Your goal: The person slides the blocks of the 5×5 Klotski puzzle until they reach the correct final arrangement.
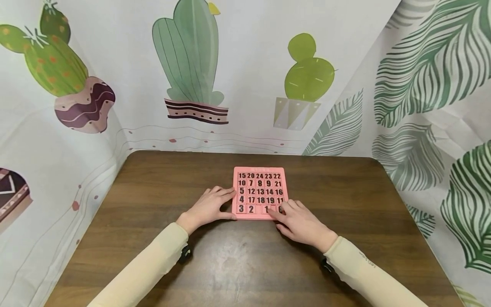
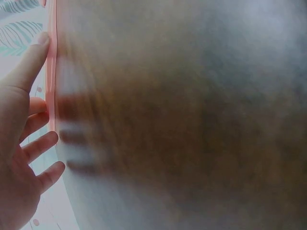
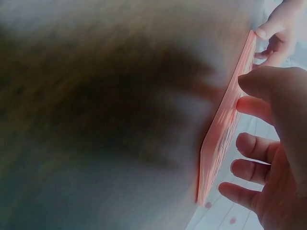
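Observation:
A pink sliding number puzzle [image 1: 260, 169] lies flat on the brown table, its square tiles bearing black numbers. My left hand [image 1: 209, 208] rests along the puzzle's left side, thumb at the near left corner and fingertips against the edge higher up. My right hand [image 1: 303, 221] reaches over the near right corner, its index finger touching the tile marked 1 in the bottom row and covering part of it. A gap shows between the 2 tile [image 1: 251, 209] and the 1. In the right wrist view the puzzle's pink edge [image 3: 204, 165] appears close to the right fingertips.
The wooden table [image 1: 161, 179] extends around the puzzle on all sides. Behind it hangs a white cloth [image 1: 253, 64] printed with cacti and leaves. Dark wrist straps [image 1: 185, 254] show under both pale sleeves.

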`<state>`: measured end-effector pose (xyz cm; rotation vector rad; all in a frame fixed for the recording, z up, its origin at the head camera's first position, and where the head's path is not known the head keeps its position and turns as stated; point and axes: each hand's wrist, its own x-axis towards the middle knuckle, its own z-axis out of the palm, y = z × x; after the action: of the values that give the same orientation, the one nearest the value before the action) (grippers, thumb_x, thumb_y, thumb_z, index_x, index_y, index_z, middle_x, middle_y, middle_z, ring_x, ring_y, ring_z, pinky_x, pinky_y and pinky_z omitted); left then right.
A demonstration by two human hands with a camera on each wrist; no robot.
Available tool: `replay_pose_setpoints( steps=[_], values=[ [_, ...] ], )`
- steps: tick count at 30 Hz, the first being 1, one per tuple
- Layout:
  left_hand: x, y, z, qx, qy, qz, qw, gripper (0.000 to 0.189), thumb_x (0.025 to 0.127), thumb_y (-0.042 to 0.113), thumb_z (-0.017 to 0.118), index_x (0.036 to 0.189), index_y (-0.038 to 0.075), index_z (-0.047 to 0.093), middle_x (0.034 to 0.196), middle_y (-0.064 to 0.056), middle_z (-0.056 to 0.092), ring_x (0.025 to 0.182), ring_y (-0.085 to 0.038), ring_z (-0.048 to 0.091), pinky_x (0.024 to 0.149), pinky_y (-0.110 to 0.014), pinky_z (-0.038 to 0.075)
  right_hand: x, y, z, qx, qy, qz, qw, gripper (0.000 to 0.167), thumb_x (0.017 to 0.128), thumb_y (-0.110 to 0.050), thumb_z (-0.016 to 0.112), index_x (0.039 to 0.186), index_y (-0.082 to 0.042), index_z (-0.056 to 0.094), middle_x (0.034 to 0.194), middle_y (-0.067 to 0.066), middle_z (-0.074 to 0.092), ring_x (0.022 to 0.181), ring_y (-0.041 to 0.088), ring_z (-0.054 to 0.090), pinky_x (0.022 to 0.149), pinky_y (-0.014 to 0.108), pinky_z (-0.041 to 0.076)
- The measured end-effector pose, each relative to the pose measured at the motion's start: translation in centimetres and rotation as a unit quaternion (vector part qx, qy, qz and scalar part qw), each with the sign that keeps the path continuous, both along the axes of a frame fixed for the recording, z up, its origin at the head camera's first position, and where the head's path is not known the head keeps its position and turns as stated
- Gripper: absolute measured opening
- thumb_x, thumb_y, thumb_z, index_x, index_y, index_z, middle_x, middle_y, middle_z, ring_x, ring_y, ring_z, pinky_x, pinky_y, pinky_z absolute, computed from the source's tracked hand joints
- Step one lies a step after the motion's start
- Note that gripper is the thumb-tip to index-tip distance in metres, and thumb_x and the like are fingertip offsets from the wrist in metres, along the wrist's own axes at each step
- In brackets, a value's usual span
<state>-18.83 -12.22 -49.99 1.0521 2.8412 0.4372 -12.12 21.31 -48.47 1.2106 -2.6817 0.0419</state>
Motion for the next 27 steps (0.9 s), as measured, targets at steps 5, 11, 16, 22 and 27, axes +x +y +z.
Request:
replay_pose_setpoints(
  steps=[5,11,16,22,27],
  values=[
    [0.0,0.0,0.0,0.001,0.005,-0.003,1.0,0.089,0.086,0.064,0.076,0.154,0.012,0.053,0.159,-0.005,0.05,0.133,-0.027,0.049,0.105,-0.056,0.042,-0.1,-0.5,-0.2,-0.001,0.006,0.004,1.0,0.042,0.096,-0.031,0.072,0.135,-0.016,0.071,0.095,0.005,0.057,0.092,0.027,0.052,0.084,0.043,0.045],
    [0.0,0.0,0.1,0.003,0.011,-0.008,0.9999,0.089,0.085,0.064,0.076,0.154,0.012,0.053,0.159,-0.005,0.05,0.132,-0.027,0.05,0.104,-0.054,0.043,-0.3,-1.1,-0.1,0.012,0.011,0.005,0.9999,0.042,0.096,-0.032,0.072,0.136,-0.019,0.07,0.093,0.005,0.056,0.09,0.028,0.053,0.083,0.044,0.045],
    [-0.1,0.0,-0.1,0.0,0.012,-0.009,0.9999,0.089,0.086,0.064,0.075,0.154,0.012,0.053,0.16,-0.005,0.049,0.134,-0.027,0.049,0.105,-0.054,0.042,-0.3,-1.4,0.1,0.011,0.007,0.004,0.9999,0.042,0.097,-0.033,0.07,0.136,-0.019,0.07,0.095,0.006,0.058,0.091,0.029,0.055,0.083,0.045,0.045],
    [-0.1,0.0,-0.1,0.002,0.011,-0.008,0.9999,0.089,0.086,0.065,0.074,0.155,0.013,0.052,0.16,-0.004,0.049,0.133,-0.026,0.049,0.104,-0.054,0.042,-0.2,-0.3,0.3,-0.016,-0.008,-0.01,0.9998,0.041,0.096,-0.029,0.073,0.136,-0.019,0.07,0.095,0.004,0.059,0.09,0.026,0.052,0.082,0.042,0.044],
    [0.0,0.0,0.0,0.004,0.011,-0.006,0.9999,0.088,0.086,0.064,0.075,0.155,0.013,0.053,0.16,-0.004,0.049,0.132,-0.026,0.05,0.104,-0.054,0.042,-0.1,1.5,0.2,-0.014,-0.006,-0.03,0.9994,0.041,0.095,-0.028,0.073,0.135,-0.018,0.071,0.088,0.001,0.053,0.083,0.024,0.046,0.078,0.039,0.041]
  ],
)
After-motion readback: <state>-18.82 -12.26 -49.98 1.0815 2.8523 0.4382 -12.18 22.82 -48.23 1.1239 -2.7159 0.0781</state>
